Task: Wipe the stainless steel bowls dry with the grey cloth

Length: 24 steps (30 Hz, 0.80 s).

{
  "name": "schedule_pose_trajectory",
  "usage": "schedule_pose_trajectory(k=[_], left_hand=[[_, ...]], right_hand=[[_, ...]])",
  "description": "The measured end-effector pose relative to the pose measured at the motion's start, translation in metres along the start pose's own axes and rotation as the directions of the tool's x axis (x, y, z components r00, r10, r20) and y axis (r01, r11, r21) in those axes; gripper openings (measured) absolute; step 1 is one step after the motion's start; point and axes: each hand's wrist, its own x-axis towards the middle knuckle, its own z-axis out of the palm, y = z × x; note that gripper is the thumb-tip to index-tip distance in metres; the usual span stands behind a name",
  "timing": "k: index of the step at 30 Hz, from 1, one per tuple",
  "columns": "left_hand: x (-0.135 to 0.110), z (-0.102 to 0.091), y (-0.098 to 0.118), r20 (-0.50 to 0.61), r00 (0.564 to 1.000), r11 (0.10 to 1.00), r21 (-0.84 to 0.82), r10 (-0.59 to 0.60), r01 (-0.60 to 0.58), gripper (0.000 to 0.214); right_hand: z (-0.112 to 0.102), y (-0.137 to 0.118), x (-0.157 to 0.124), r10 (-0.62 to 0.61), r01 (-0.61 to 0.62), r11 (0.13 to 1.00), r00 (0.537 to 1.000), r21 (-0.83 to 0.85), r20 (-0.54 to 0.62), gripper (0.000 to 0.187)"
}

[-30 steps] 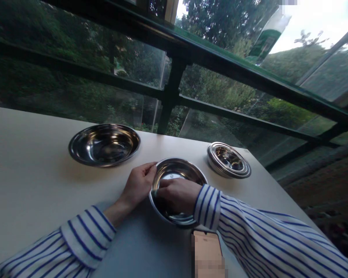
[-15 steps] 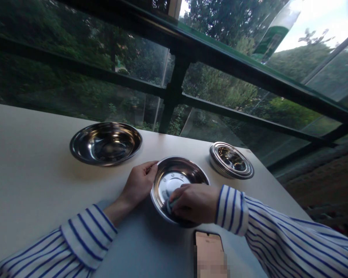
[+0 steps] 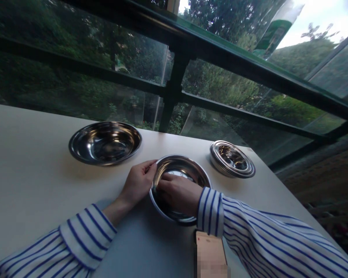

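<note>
A shiny stainless steel bowl (image 3: 195, 166) stands on the table in front of me. My left hand (image 3: 139, 177) grips its left rim, thumb on top. Inside the bowl is my right hand (image 3: 178, 193), fingers curled down against the left part of the inner wall. The blue-green cloth it held a moment ago is now hidden beneath the fingers. Below the bowl, partly under my right cuff, lies a phone (image 3: 210, 249) with a lit screen.
A wider steel basin (image 3: 106, 143) sits at the back left. At the back right is a stack of smaller nested steel bowls (image 3: 232, 159). The white table (image 3: 31, 162) meets a green-framed window (image 3: 174, 88); a bottle with a green label (image 3: 275, 34) stands on its ledge.
My right hand has moved left inside the bowl, from the lower middle toward the left wall, and the cloth has gone out of sight. My left hand keeps its hold on the rim.
</note>
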Motion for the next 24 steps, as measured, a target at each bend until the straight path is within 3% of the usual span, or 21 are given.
schedule_pose_trajectory(k=[4, 9, 14, 18, 24], left_hand=[[-0.001, 0.001, -0.001, 0.01, 1.0, 1.0, -0.012, 0.004, -0.004, 0.034], [-0.002, 0.004, -0.001, 0.029, 0.999, 1.0, -0.01, 0.025, -0.025, 0.034], [-0.003, 0.005, -0.001, -0.012, 1.0, 1.0, -0.03, -0.005, 0.005, 0.035], [-0.003, 0.004, 0.001, -0.001, 1.0, 1.0, -0.021, 0.0, 0.0, 0.034], [-0.003, 0.002, 0.0, -0.006, 1.0, 1.0, -0.017, 0.014, -0.014, 0.032]], right_hand=[[-0.007, 0.014, -0.017, -0.031, 0.036, 0.999, 0.987, -0.028, 0.157, 0.02], [-0.017, 0.04, -0.04, 0.08, -0.048, 0.989, 0.968, -0.138, 0.236, 0.018], [-0.011, 0.03, -0.036, 0.013, 0.012, 0.99, 0.983, -0.139, 0.182, 0.018], [-0.003, 0.015, -0.014, -0.057, 0.069, 0.989, 0.994, -0.132, 0.092, 0.019], [-0.007, 0.041, 0.009, 0.081, -0.092, 0.974, 0.995, -0.206, -0.058, 0.023]])
